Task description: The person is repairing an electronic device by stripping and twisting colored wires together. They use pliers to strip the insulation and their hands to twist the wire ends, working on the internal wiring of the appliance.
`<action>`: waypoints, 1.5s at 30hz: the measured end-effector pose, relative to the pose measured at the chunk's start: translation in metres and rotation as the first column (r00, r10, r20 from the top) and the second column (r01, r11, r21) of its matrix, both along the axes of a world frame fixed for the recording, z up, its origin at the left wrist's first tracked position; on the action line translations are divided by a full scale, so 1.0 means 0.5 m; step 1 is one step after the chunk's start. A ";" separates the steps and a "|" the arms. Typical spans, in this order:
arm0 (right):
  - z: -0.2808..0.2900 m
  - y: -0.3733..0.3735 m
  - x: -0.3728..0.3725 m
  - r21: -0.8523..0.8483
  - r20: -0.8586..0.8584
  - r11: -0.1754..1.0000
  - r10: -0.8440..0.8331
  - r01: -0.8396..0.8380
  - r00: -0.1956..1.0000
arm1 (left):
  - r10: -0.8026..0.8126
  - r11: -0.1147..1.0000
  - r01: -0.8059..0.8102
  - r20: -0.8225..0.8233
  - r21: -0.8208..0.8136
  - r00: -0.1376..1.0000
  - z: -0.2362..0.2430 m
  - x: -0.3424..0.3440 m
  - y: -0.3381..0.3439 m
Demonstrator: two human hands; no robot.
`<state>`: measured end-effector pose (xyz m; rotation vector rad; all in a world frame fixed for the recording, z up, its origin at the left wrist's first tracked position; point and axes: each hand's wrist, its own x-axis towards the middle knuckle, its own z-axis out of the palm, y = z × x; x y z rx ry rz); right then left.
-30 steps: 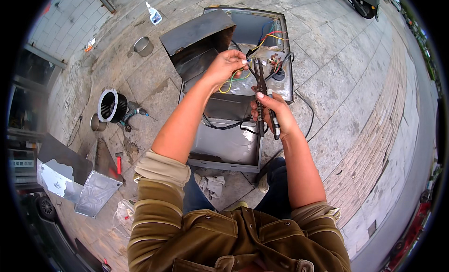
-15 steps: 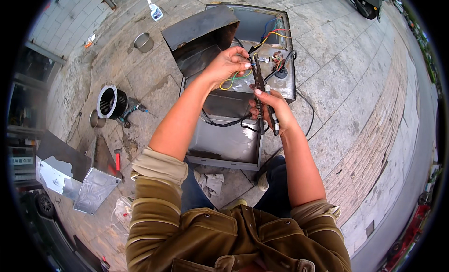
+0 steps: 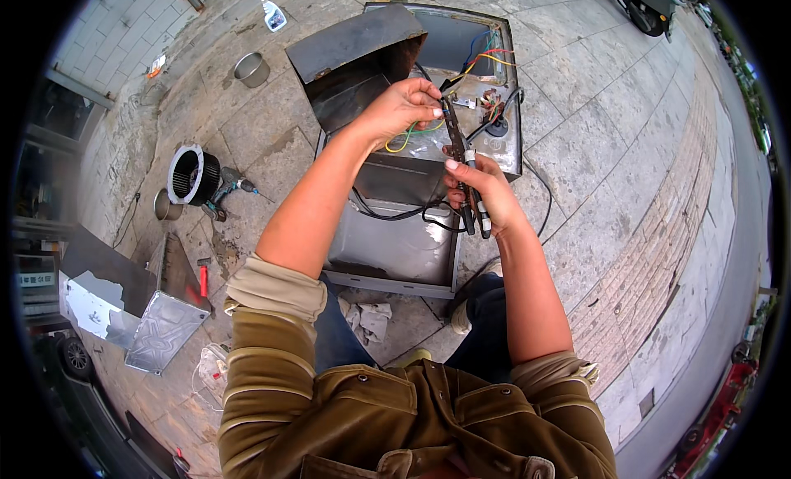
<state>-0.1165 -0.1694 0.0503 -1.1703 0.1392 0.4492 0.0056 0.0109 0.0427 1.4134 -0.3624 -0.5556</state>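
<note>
My right hand (image 3: 483, 189) grips long, dark pliers (image 3: 453, 133) with worn, partly pale handles. Their jaws reach up to my left hand (image 3: 397, 115), whose fingers pinch thin wire at the tips; exactly what the jaws hold is hidden. A yellow-and-green wire (image 3: 395, 147) loops below those fingers. Both hands are over an open steel appliance housing (image 3: 517, 133), with a raised dark hood section (image 3: 346, 42) at its left, coloured wires (image 3: 482, 54) in the back compartment and a round black part (image 3: 497, 127) with cables beside the pliers.
Around the housing lie a spray bottle (image 3: 273, 16), metal cups (image 3: 251, 69), a fan wheel (image 3: 193, 176), a drill (image 3: 222, 199), a red-handled hammer (image 3: 203, 283), folded sheet metal (image 3: 165, 331) and a rag (image 3: 371, 321). Parked vehicles (image 3: 638, 5) stand at the edges.
The plier jaws have come up against my left fingertips, and the handles in my right hand look closer together. The view has shifted slightly, with the housing higher in it.
</note>
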 end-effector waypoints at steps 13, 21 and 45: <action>0.004 0.006 -0.002 -0.255 0.095 0.966 -0.006 0.030 0.995 | -0.084 0.987 0.072 0.078 0.146 0.993 0.026 0.016 0.000; -0.011 0.014 -0.003 -0.362 0.191 0.926 -0.039 0.107 0.981 | -0.078 0.984 0.063 0.090 0.164 0.993 0.034 0.015 -0.005; -0.033 0.015 -0.021 -0.470 0.396 0.829 -0.109 0.303 0.912 | -0.110 0.973 0.085 0.105 0.214 0.988 0.039 0.019 -0.031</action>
